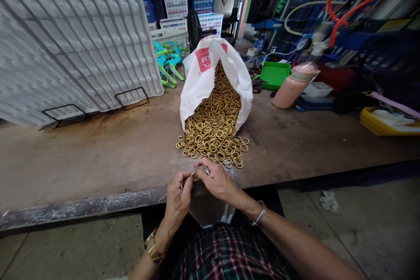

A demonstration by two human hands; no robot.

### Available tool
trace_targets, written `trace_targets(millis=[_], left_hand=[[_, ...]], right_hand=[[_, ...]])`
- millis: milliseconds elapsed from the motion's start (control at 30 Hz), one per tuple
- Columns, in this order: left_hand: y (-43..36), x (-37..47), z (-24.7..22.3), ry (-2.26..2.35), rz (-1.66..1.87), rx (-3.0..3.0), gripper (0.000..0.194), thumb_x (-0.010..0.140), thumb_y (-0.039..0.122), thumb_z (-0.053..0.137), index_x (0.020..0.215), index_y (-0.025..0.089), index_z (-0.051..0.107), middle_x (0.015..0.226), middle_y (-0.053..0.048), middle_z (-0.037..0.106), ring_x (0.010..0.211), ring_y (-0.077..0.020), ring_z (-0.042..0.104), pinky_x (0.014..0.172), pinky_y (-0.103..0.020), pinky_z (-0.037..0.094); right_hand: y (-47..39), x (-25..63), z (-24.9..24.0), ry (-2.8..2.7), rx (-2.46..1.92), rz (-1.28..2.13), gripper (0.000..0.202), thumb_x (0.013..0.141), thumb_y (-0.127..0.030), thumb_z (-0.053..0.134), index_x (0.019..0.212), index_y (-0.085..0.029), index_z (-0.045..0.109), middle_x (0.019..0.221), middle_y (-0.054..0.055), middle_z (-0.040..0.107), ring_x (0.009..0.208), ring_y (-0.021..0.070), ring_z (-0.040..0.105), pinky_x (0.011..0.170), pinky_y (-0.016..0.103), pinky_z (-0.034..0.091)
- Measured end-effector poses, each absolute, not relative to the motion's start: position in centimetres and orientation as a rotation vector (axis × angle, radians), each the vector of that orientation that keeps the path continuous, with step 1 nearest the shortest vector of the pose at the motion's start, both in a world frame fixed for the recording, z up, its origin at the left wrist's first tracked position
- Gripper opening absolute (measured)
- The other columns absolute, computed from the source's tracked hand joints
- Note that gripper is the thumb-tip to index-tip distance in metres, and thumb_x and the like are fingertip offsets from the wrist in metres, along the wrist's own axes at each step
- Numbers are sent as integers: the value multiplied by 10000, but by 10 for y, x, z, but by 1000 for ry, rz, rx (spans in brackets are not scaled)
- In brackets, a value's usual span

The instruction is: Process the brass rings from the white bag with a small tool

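Brass-coloured rings spill from a white plastic bag onto the bench, forming a loose heap just beyond my hands. At the bench's front edge, my left hand pinches one brass ring between thumb and fingers. Close beside it, my right hand is closed on a small silvery metal piece, its kind too small to make out. The fingertips of that hand come up to the ring, and whether they touch it is hard to see.
White moulded trays stand upright at the left in black wire stands. To the right are a pink bottle, a green tray and a yellow container. Under my hands, a pale container sits below the bench edge.
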State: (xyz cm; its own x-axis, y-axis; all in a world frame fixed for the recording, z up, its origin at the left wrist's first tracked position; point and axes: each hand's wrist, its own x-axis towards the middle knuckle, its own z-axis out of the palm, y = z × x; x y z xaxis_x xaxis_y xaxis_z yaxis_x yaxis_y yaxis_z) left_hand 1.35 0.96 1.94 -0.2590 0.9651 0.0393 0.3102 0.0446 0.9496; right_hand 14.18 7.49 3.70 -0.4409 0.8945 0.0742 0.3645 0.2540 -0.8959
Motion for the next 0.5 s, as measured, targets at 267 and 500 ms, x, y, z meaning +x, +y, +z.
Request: trace_targets(millis=[267, 500], left_hand=[[5, 19, 27, 1523, 1200, 1073, 200, 801, 365, 497, 806, 174, 557, 611, 29, 535, 485, -81, 452, 468, -192, 367], [4, 20, 32, 1388, 1092, 862, 289, 785, 464, 506, 779, 176, 514, 608, 42, 501, 437, -56, 411, 388, -157, 319]], right_hand=[[72, 132, 30, -1794, -1199, 1443, 214, 788, -275, 446, 605, -171, 481, 516, -59, 442, 498, 75, 388, 486, 192, 296], [70, 133, 30, -1893, -1198, 1299, 213, 787, -240, 444, 590, -169, 480, 501, -61, 431, 494, 73, 371, 482, 192, 275]])
